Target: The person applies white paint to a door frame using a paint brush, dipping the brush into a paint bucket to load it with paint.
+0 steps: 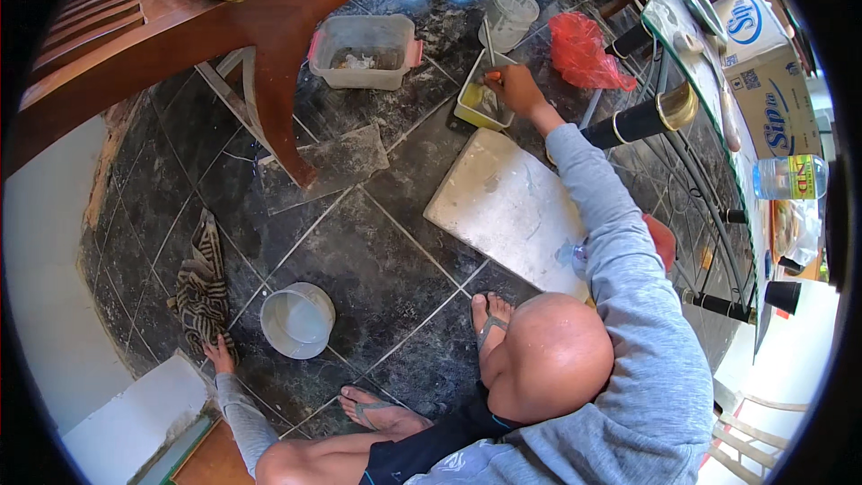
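My right hand (515, 92) reaches far forward over a small rectangular tub (469, 113) with a yellowish rim. Its fingers are closed around a thin tool (488, 43) with a long grey shaft and an orange bit by the fingers; its exact kind is unclear. Something yellow-green lies inside the tub, partly hidden by the hand. At the lower left, my left hand (218, 356) touches the near end of a crumpled brown-and-black striped cloth (203, 292), fingers stretched out. Beside the cloth stands a round white bucket (298, 321) holding some pale liquid.
A pale stained board (503, 202) lies under my right arm. Farther off are a clear plastic box (361, 52), a translucent bucket (512, 18) and a red plastic bag (584, 52). A wooden chair (269, 18) juts in at left; a glass-topped table (691, 63) stands at right.
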`<move>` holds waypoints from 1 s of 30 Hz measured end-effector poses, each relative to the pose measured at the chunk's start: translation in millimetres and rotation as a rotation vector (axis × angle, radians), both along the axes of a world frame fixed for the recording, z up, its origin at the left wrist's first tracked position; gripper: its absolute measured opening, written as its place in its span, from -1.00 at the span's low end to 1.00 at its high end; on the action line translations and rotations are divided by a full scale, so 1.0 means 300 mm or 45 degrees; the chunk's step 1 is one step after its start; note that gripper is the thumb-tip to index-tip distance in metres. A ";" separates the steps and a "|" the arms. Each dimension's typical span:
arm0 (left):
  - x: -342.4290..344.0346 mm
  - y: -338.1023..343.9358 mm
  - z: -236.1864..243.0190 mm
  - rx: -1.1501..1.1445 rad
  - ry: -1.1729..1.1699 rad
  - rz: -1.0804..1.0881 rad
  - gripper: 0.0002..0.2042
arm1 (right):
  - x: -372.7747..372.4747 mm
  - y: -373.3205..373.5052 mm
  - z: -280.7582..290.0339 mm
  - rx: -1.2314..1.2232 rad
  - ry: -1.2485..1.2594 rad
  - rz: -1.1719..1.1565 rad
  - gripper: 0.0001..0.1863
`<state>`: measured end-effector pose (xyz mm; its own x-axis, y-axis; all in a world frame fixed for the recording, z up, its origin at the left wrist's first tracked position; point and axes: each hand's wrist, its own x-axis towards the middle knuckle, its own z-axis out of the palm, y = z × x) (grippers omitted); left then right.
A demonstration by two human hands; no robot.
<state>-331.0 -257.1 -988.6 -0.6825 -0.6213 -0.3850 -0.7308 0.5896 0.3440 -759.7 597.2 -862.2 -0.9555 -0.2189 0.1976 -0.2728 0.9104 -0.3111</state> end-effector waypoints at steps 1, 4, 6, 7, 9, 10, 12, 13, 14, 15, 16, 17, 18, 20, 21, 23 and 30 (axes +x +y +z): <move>0.013 0.008 0.011 0.016 -0.013 0.007 -0.15 | 0.049 -0.017 0.016 -0.137 -0.117 0.114 -0.79; 0.022 0.020 0.042 0.015 0.014 0.029 -0.14 | 0.107 0.020 0.087 -0.198 -0.295 0.210 -0.76; 0.023 0.020 0.050 -0.029 0.068 0.014 -0.17 | 0.090 0.026 0.135 0.005 -0.338 0.094 -0.75; 0.016 0.028 0.038 -0.022 0.066 0.006 -0.17 | 0.064 0.022 0.160 0.010 -0.341 0.085 -0.75; 0.004 0.052 0.005 0.065 0.154 0.114 -0.21 | 0.001 0.019 0.207 -0.021 -0.230 -0.059 -0.72; 0.005 0.057 -0.001 0.074 0.149 0.112 -0.21 | -0.013 0.012 0.235 -0.012 -0.235 -0.062 -0.72; 0.009 0.067 -0.021 0.078 0.032 0.036 -0.33 | -0.036 0.003 0.284 -0.240 -0.370 -0.253 -0.69; 0.031 0.019 -0.031 0.074 0.040 0.042 -0.33 | -0.045 0.005 0.296 -0.244 -0.363 -0.246 -0.69; 0.076 -0.097 -0.009 -0.061 0.008 -0.139 -0.37 | -0.054 0.009 0.304 -0.459 -0.396 -0.223 -0.69; 0.106 -0.183 0.009 -0.193 -0.028 -0.323 -0.42 | -0.059 0.022 0.306 -0.670 -0.427 -0.202 -0.69; 0.118 -0.217 0.005 -0.238 0.092 -0.313 -0.46 | -0.059 0.039 0.300 -0.683 -0.419 -0.196 -0.69; 0.106 -0.174 -0.047 -0.206 0.096 -0.314 -0.46 | -0.049 0.056 0.287 -0.735 -0.448 -0.195 -0.71; 0.083 -0.096 -0.102 -0.091 0.121 -0.195 -0.45 | -0.039 0.072 0.270 -0.771 -0.479 -0.200 -0.72; 0.051 -0.050 -0.102 0.011 0.154 -0.083 -0.43 | -0.021 0.082 0.199 -0.722 -0.453 -0.111 -0.73; 0.057 -0.070 -0.076 -0.043 0.058 -0.227 -0.39 | -0.013 0.068 0.164 -0.709 -0.435 -0.006 -0.74; 0.052 -0.089 -0.043 -0.114 -0.035 -0.369 -0.35 | 0.018 -0.012 0.113 -0.211 -0.234 0.005 -0.75; 0.034 -0.045 -0.026 0.063 0.124 -0.018 -0.34 | 0.074 -0.049 0.152 0.573 -0.175 -0.084 -0.78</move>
<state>-321.0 -270.7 -996.4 -0.7270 -0.5928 -0.3465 -0.6839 0.5803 0.4422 -737.5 582.4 -816.5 -0.9810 -0.1916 -0.0321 -0.1937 0.9770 0.0893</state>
